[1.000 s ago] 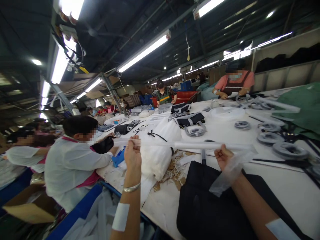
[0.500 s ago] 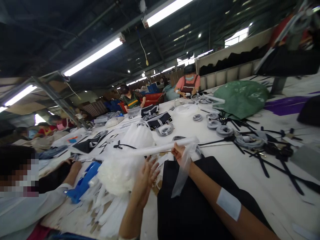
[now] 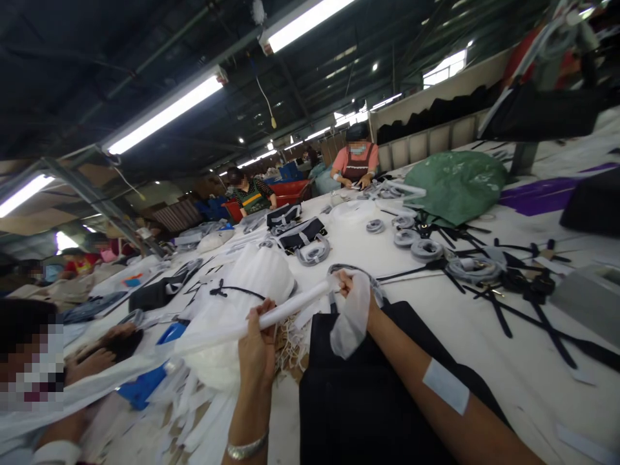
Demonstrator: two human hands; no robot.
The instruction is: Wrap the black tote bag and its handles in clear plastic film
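Observation:
A long strip of thin white plastic film (image 3: 295,303) runs bunched between my two hands and trails off to the lower left. My left hand (image 3: 258,342) is closed around it, thumb on top, beside a white bundle of material (image 3: 266,265). My right hand (image 3: 349,287) grips the strip near its other end, and a loose translucent flap hangs below the fingers. Under my right forearm lies a black fabric bag or panel (image 3: 368,394) on the white table (image 3: 508,400). Behind the right hand is a grey coiled cord or strap, partly hidden.
Several grey coils (image 3: 426,250) and black straps (image 3: 504,316) lie to the right. A green plastic bag (image 3: 455,187) sits farther back. Thin white strips (image 3: 208,413) and a blue object (image 3: 145,384) are at left, near a co-worker's hands (image 3: 97,361). Two people work across the table.
My left hand, spread open below the strip before, has closed on it and moved left. The film now stretches far to the lower left, and the view has shifted slightly.

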